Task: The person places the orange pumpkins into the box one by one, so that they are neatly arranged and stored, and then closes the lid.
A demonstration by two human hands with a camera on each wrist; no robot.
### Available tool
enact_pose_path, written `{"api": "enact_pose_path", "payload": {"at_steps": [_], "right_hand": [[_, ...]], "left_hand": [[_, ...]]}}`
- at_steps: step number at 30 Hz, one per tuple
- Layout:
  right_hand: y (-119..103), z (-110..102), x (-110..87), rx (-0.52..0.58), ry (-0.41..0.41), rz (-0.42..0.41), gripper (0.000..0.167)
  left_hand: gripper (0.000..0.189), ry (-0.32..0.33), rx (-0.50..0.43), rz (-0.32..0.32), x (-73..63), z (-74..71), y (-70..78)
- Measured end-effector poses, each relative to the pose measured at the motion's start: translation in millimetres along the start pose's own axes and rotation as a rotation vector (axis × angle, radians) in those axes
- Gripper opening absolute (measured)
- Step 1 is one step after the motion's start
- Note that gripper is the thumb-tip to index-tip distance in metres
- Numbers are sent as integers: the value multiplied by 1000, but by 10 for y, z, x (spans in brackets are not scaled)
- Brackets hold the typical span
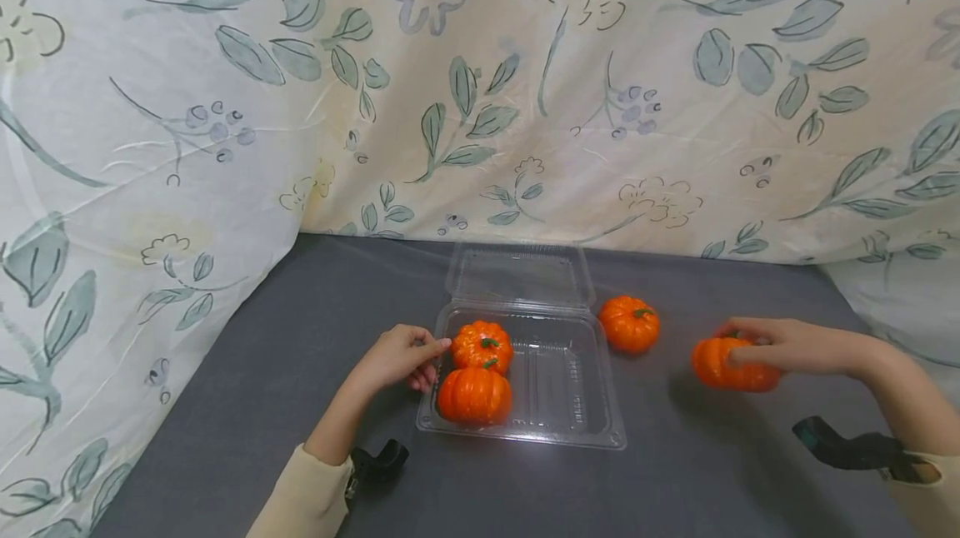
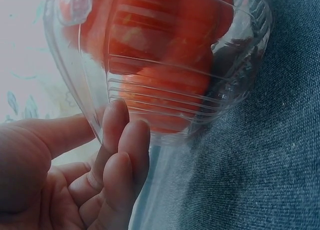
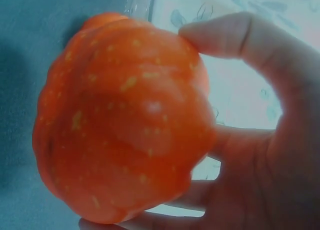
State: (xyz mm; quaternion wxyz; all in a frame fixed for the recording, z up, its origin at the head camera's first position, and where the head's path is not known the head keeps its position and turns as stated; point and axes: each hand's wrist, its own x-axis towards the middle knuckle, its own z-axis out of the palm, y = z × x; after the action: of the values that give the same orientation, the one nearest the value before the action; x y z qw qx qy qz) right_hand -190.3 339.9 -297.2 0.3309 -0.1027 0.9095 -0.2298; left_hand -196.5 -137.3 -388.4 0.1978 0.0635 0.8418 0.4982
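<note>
Holds an orange pumpkin [image 1: 712, 367] in the right hand [image 1: 806, 344], pinched between thumb and fingers, with the thumb on one side and the fingers curled round the other. Likely held from both sides to stop such a round thing from rolling away. Looks lifted off the grey table [image 1: 660, 484], with a dark shadow below the grip.

Well to the left of that grip, pinches the left rim of a clear box [image 1: 536, 438] with the left hand [image 1: 401, 359], thumb against fingertips. Maybe holds on there to keep so thin a box from sliding.

Just to the right of the left grip, inside the box, has two more: a back pumpkin [image 1: 474, 342] close to the thumb, and a front pumpkin [image 1: 474, 398] nearer to the person. Seem to touch each other, side by side along the left wall, perhaps to leave room on the right.

Between the two grips, farther back than the held one, has a loose pumpkin [image 1: 626, 326] on the table, just beside the box. Hard to tell if touching it.

Past the left grip, toward the back, has the clear lid [image 1: 521, 276] folded away, maybe for easy reaching. Behind everything, a flowery curtain [image 1: 465, 97].
</note>
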Motion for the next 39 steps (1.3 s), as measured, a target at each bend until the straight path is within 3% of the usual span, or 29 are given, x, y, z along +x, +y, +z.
{"api": "enact_pose_path", "payload": {"at_steps": [12, 25, 39], "right_hand": [[-237, 35, 19, -46, 26, -117, 42], [-679, 137, 73, -42, 108, -337, 42], [-1031, 231, 238, -83, 158, -433, 44]], "left_hand": [[32, 1, 3, 0, 4, 5, 24], [31, 1, 15, 7, 3, 7, 21], [31, 7, 17, 2, 4, -3, 6]]}}
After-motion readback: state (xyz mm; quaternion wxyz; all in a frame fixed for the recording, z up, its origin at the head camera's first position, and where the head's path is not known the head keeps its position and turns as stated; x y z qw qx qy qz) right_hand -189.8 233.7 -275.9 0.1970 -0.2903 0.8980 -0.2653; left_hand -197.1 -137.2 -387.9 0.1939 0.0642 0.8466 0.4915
